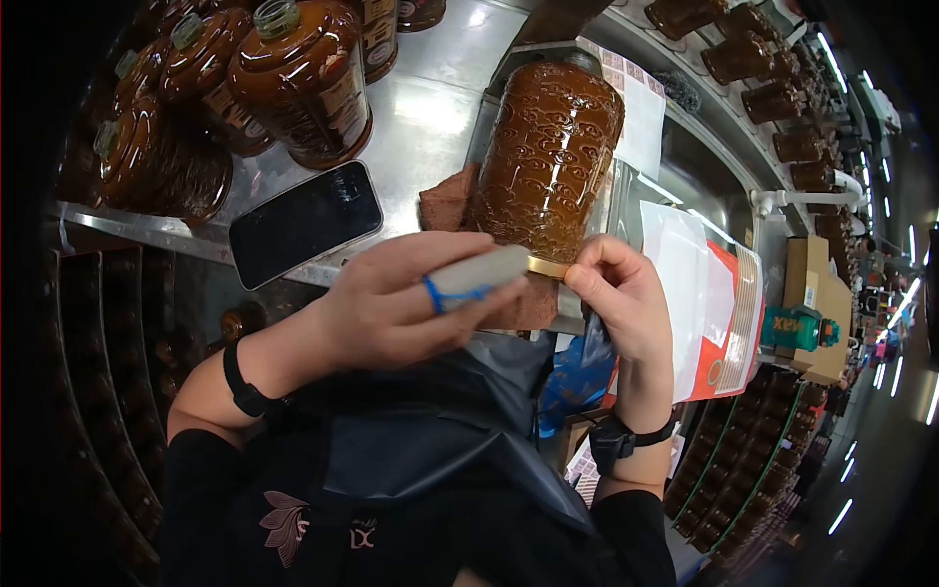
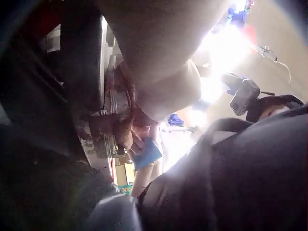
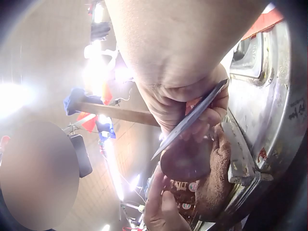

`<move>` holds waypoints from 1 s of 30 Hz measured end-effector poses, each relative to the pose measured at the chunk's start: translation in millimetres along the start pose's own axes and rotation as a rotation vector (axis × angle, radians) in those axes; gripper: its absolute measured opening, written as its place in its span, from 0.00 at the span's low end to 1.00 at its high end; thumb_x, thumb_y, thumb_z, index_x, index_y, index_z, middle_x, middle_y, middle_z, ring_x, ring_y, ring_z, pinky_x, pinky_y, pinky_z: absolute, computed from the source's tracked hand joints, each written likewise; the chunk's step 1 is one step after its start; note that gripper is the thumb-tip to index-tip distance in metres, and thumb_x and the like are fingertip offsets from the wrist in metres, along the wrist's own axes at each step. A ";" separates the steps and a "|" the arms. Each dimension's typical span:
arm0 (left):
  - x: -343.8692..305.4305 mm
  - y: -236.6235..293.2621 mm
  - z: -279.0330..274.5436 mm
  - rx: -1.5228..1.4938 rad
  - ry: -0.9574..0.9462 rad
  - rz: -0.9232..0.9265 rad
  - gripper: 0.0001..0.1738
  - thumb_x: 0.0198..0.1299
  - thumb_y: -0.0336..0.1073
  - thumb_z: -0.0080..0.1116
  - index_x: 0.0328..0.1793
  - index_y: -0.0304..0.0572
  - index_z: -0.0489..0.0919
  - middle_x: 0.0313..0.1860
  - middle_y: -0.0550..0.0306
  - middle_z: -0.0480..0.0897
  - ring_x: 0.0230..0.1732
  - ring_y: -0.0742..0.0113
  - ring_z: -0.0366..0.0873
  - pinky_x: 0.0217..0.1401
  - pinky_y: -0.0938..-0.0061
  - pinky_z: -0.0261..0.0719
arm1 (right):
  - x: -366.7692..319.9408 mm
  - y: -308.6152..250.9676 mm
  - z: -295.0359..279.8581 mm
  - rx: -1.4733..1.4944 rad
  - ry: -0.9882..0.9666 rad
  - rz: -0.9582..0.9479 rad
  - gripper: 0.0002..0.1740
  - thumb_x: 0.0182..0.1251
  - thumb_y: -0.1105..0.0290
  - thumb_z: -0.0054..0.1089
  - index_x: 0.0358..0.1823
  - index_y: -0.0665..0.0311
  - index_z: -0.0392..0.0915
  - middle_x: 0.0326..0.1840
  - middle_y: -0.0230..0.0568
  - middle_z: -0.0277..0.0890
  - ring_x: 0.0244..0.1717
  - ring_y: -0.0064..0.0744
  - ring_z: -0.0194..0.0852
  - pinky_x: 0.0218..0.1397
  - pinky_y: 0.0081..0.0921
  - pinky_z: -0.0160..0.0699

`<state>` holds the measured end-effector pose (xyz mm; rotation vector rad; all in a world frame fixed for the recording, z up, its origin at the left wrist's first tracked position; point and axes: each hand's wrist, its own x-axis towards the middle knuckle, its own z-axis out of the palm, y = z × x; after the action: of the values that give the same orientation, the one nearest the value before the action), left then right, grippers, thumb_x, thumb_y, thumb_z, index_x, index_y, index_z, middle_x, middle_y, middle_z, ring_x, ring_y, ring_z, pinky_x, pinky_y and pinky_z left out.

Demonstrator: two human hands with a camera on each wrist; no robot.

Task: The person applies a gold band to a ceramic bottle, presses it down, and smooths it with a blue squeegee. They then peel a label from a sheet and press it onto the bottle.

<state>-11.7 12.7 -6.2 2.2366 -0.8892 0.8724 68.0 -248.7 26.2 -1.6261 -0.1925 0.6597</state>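
Note:
A brown embossed jar (image 1: 553, 157) lies on its side on a brown cloth (image 1: 448, 201) at the steel table's edge. In front of its base both hands hold a thin gold strip (image 1: 548, 266). My right hand (image 1: 611, 293) pinches the strip's right end. My left hand (image 1: 391, 308) is curled, and a digit in a white cover (image 1: 479, 274) with a blue band meets the strip's left end. The right wrist view shows the strip (image 3: 192, 118) edge-on in my right fingers, above the jar's base (image 3: 187, 161) and cloth (image 3: 214, 187). The left wrist view is blurred.
A black phone (image 1: 305, 223) lies on the steel table (image 1: 430, 108). Several brown lidded jars (image 1: 303, 78) stand at the back left. At the right are clear and red-printed bags (image 1: 704, 293), a cardboard box (image 1: 817, 284) and a green tool (image 1: 797, 328). More jars (image 1: 773, 98) line the far shelf.

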 end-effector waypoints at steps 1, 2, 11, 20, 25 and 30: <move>-3.2 0.3 -2.8 -0.001 -0.007 0.004 0.21 0.53 0.27 0.69 0.56 0.46 0.89 0.58 0.53 0.86 0.63 0.53 0.83 0.60 0.62 0.88 | -0.1 -0.1 -0.1 0.007 0.003 -0.001 0.12 0.71 0.70 0.74 0.32 0.62 0.77 0.25 0.15 0.64 0.27 0.08 0.53 0.31 0.15 0.50; -6.4 1.3 -5.3 0.007 -0.017 -0.053 0.22 0.54 0.27 0.68 0.57 0.44 0.89 0.59 0.52 0.86 0.62 0.52 0.84 0.60 0.62 0.88 | -0.3 -1.0 0.1 -0.001 0.006 0.002 0.13 0.71 0.70 0.74 0.32 0.62 0.77 0.25 0.15 0.63 0.27 0.08 0.52 0.30 0.15 0.49; -0.5 -3.3 9.9 -0.059 0.019 0.091 0.21 0.53 0.26 0.67 0.55 0.42 0.90 0.57 0.54 0.87 0.62 0.52 0.84 0.55 0.63 0.90 | 2.0 1.0 2.6 0.019 0.006 0.004 0.12 0.71 0.70 0.74 0.32 0.61 0.76 0.25 0.14 0.62 0.27 0.08 0.50 0.30 0.16 0.48; -11.2 2.3 -8.4 0.029 -0.034 -0.094 0.23 0.53 0.27 0.67 0.57 0.45 0.90 0.61 0.52 0.85 0.64 0.53 0.82 0.61 0.63 0.87 | 0.8 -1.6 1.6 0.026 -0.002 0.015 0.12 0.71 0.71 0.73 0.33 0.62 0.77 0.25 0.15 0.64 0.27 0.08 0.52 0.30 0.15 0.50; 2.8 -1.4 4.7 0.006 -0.003 -0.007 0.22 0.51 0.30 0.71 0.55 0.49 0.91 0.60 0.56 0.85 0.63 0.56 0.81 0.59 0.64 0.87 | 1.6 -0.2 2.0 0.034 0.004 0.017 0.12 0.71 0.71 0.73 0.33 0.62 0.77 0.25 0.16 0.65 0.27 0.08 0.54 0.30 0.15 0.50; 6.0 1.5 8.9 -0.013 0.026 0.069 0.21 0.50 0.32 0.71 0.54 0.53 0.91 0.58 0.61 0.83 0.64 0.59 0.77 0.57 0.64 0.87 | 0.5 0.4 3.7 0.056 0.003 0.000 0.12 0.72 0.70 0.73 0.33 0.62 0.77 0.25 0.15 0.64 0.27 0.08 0.51 0.30 0.15 0.49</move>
<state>-6.3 3.4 -6.9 2.1902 -0.9622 0.9225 66.4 -245.3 25.6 -1.5737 -0.1702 0.6573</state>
